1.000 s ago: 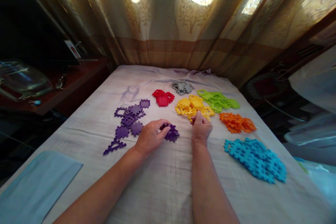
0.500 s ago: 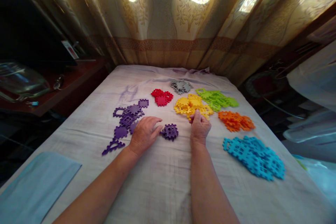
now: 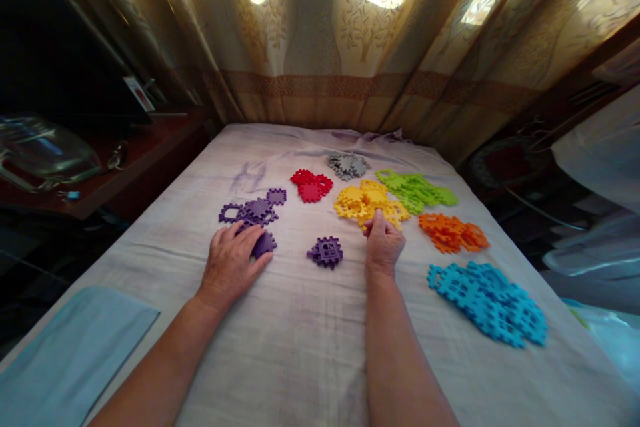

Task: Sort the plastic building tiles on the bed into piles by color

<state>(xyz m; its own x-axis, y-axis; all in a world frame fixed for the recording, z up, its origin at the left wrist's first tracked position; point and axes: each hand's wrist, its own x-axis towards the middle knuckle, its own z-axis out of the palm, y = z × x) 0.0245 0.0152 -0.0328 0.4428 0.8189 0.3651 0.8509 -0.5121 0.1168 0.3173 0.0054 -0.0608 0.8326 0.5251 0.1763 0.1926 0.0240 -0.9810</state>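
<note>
My left hand (image 3: 233, 265) lies over the near part of a spread of purple interlocking tiles (image 3: 257, 210), its fingers apart and reaching onto them. A purple tile (image 3: 265, 242) shows beside its fingertips; others under the palm are hidden. In the middle of the sheet, a small stack of purple tiles (image 3: 327, 251) sits between my two hands. My right hand (image 3: 384, 247) is closed in a fist at the near edge of the yellow tiles (image 3: 365, 202), and no piece shows in it.
Red tiles (image 3: 311, 187), grey tiles (image 3: 349, 165), green tiles (image 3: 417, 189), orange tiles (image 3: 453, 233) and blue tiles (image 3: 490, 303) lie in separate heaps on the bedsheet (image 3: 300, 353). A folded light-blue cloth (image 3: 75, 353) is at the left. Curtains (image 3: 320, 60) hang behind.
My left hand has moved left, away from the middle purple stack and onto the spread of purple tiles. My right fist has stayed by the yellow tiles.
</note>
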